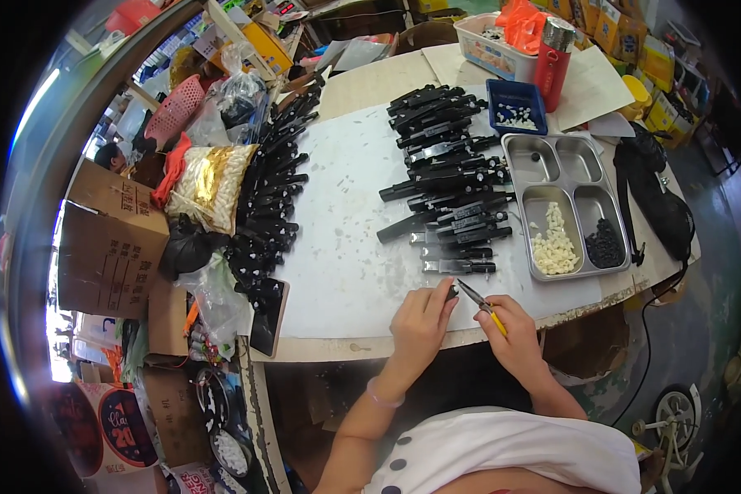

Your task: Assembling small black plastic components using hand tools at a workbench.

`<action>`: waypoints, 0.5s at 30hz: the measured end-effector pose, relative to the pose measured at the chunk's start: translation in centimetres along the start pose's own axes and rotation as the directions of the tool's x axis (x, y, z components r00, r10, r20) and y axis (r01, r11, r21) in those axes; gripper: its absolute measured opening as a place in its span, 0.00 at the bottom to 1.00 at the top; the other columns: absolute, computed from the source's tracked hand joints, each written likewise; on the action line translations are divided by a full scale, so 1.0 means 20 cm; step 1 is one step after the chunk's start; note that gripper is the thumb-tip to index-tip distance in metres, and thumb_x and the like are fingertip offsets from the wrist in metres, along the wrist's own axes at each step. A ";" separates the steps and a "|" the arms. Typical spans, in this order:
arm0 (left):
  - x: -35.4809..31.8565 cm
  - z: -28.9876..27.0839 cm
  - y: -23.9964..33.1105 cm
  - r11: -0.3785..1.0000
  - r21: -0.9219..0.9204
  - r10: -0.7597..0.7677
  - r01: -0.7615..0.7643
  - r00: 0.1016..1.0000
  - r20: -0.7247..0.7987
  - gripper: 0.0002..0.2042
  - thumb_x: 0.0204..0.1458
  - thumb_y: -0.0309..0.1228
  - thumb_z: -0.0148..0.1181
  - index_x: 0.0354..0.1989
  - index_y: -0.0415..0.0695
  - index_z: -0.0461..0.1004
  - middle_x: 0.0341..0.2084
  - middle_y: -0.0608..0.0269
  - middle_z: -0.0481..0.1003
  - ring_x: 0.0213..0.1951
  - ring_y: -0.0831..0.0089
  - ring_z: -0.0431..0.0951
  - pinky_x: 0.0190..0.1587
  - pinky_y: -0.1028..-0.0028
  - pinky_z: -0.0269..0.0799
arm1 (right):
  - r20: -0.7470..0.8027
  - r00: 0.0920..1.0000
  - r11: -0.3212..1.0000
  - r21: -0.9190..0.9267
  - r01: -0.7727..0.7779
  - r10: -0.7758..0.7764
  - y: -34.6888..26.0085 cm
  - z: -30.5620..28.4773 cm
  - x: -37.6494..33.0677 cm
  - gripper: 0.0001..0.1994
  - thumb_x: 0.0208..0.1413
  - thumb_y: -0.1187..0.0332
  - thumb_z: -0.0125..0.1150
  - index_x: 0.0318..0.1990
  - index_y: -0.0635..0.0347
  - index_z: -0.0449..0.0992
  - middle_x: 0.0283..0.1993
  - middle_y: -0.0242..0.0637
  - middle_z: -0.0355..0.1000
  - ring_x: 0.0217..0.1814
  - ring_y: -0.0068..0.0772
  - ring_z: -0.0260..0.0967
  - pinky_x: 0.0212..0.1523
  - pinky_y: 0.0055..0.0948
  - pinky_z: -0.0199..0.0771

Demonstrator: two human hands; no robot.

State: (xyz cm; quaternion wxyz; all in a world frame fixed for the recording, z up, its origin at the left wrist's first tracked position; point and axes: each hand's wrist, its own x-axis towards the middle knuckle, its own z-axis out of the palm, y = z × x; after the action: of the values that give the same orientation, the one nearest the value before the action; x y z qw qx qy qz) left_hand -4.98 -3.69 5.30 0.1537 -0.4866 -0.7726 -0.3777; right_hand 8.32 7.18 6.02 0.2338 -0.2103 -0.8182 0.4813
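Note:
Above the near edge of the table, my left hand (418, 326) pinches a small dark piece (453, 291) between thumb and fingers. Most of that piece is hidden, so its kind is unclear. Pliers (472, 293) with yellow handles are gripped in my right hand (514, 336), their slim jaws pointing at the piece. Just beyond my hands lies a column of black elongated plastic parts (459, 267), some with clear or grey sections. A divided metal tray (568, 183) to the right holds cream-coloured small pieces (555, 251) and small black pieces (603, 244).
A second row of black parts (265, 193) lines the table's left side, with a phone (268, 319) at its near end. Behind the tray stand a blue bin (514, 88) with white bits, a red flask (553, 70) and a white tub (492, 51). Cardboard boxes (107, 247) crowd the left.

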 end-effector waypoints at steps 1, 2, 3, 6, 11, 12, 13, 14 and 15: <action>0.00 -0.01 0.00 0.999 0.043 0.000 0.000 1.000 -0.005 0.16 0.46 0.29 0.65 0.45 0.43 0.75 0.24 0.62 0.70 0.26 0.66 0.71 0.26 0.70 0.68 | -0.005 1.000 0.999 -0.023 0.028 -0.028 -0.01 0.01 0.00 0.09 0.55 0.70 0.58 0.33 0.70 0.74 0.40 0.46 0.71 0.39 0.47 0.70 0.39 0.35 0.69; 0.00 -0.03 0.00 0.996 0.087 0.000 0.001 1.000 -0.010 0.16 0.45 0.30 0.65 0.44 0.44 0.76 0.24 0.63 0.70 0.25 0.67 0.71 0.26 0.70 0.68 | -0.009 0.998 0.997 -0.045 0.056 -0.056 -0.01 0.02 0.00 0.09 0.55 0.69 0.58 0.32 0.70 0.73 0.39 0.46 0.71 0.39 0.47 0.69 0.39 0.36 0.69; 0.00 -0.04 0.00 0.996 0.088 -0.004 0.005 1.000 -0.012 0.16 0.45 0.30 0.65 0.44 0.44 0.76 0.24 0.63 0.70 0.25 0.67 0.71 0.26 0.70 0.68 | -0.006 0.998 0.997 -0.046 0.056 -0.057 -0.01 0.02 0.00 0.09 0.55 0.69 0.58 0.32 0.70 0.73 0.39 0.46 0.71 0.39 0.47 0.69 0.39 0.36 0.69; -0.02 -0.07 0.01 0.992 0.128 -0.005 0.001 1.000 0.029 0.15 0.47 0.30 0.64 0.44 0.43 0.75 0.22 0.61 0.70 0.22 0.66 0.70 0.24 0.72 0.66 | 0.005 0.996 0.991 -0.101 0.088 -0.088 0.01 0.04 0.00 0.09 0.53 0.70 0.60 0.30 0.69 0.73 0.36 0.45 0.71 0.36 0.47 0.69 0.37 0.36 0.69; -0.11 -0.36 0.03 0.239 -0.440 -0.289 0.866 0.496 0.819 0.13 0.60 0.33 0.51 0.45 0.36 0.73 0.19 0.70 0.67 0.21 0.84 0.64 0.23 0.82 0.59 | 0.153 0.885 0.887 -0.080 0.454 -0.439 0.06 0.02 -0.09 0.09 0.45 0.71 0.67 0.25 0.63 0.72 0.30 0.39 0.70 0.29 0.42 0.67 0.31 0.34 0.68; -0.17 -0.41 0.03 0.230 -0.428 -0.245 0.874 0.477 0.844 0.14 0.61 0.34 0.50 0.46 0.35 0.73 0.20 0.72 0.66 0.22 0.86 0.63 0.23 0.83 0.59 | 0.153 0.870 0.876 -0.053 0.480 -0.468 0.05 0.04 -0.12 0.09 0.44 0.69 0.68 0.25 0.60 0.72 0.30 0.37 0.70 0.29 0.41 0.68 0.32 0.32 0.68; -0.21 -0.46 0.02 0.202 -0.389 -0.243 0.899 0.430 0.869 0.14 0.61 0.33 0.51 0.46 0.35 0.73 0.20 0.71 0.67 0.23 0.85 0.64 0.24 0.83 0.59 | 0.194 0.851 0.865 -0.020 0.501 -0.488 0.05 0.06 -0.13 0.10 0.42 0.69 0.69 0.27 0.62 0.73 0.32 0.39 0.71 0.31 0.42 0.69 0.32 0.33 0.69; -0.25 -0.51 0.02 0.174 -0.352 -0.238 0.920 0.386 0.891 0.13 0.60 0.33 0.51 0.47 0.35 0.73 0.21 0.69 0.68 0.23 0.84 0.64 0.24 0.83 0.60 | 0.236 0.828 0.853 0.012 0.522 -0.509 0.03 0.07 -0.14 0.11 0.41 0.70 0.70 0.29 0.63 0.73 0.34 0.40 0.71 0.33 0.42 0.70 0.33 0.33 0.70; -0.29 -0.54 -0.04 0.202 -0.282 -0.208 0.938 0.322 0.924 0.14 0.59 0.31 0.53 0.47 0.35 0.73 0.22 0.68 0.71 0.23 0.83 0.66 0.26 0.82 0.63 | 0.254 0.824 0.857 0.039 0.515 -0.507 0.02 0.09 -0.15 0.10 0.43 0.69 0.69 0.29 0.62 0.74 0.36 0.39 0.72 0.36 0.42 0.70 0.38 0.33 0.71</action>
State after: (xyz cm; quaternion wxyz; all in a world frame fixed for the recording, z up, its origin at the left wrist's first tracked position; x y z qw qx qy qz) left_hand -4.19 -15.47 8.63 -0.5891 -0.2136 -0.6102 -0.4848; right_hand 9.80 4.45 4.34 0.2432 0.0764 -0.8751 0.4114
